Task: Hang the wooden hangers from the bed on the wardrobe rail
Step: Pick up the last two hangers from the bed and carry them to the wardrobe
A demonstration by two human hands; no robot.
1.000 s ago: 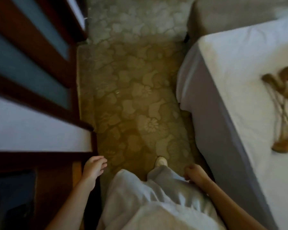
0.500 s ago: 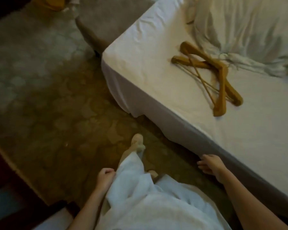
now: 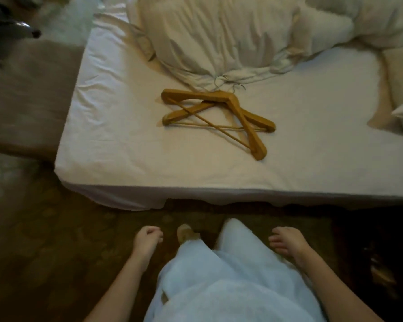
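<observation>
Head view has swung in the last second from the wardrobe and the carpet round to face the bed (image 3: 116, 145) square on, so the hangers (image 3: 215, 117), only at the frame's right edge a second ago, now lie in the middle of the sheet. They are crossed in a loose pile, their metal hooks pointing to the far edge and touching the rumpled duvet (image 3: 219, 38). The left hand (image 3: 147, 240) hangs loosely curled and the right hand (image 3: 289, 242) hangs with fingers slack; neither grip holds anything, and both are well short of the bed's near edge. The turn looks finished; reaching for the pile seems next.
</observation>
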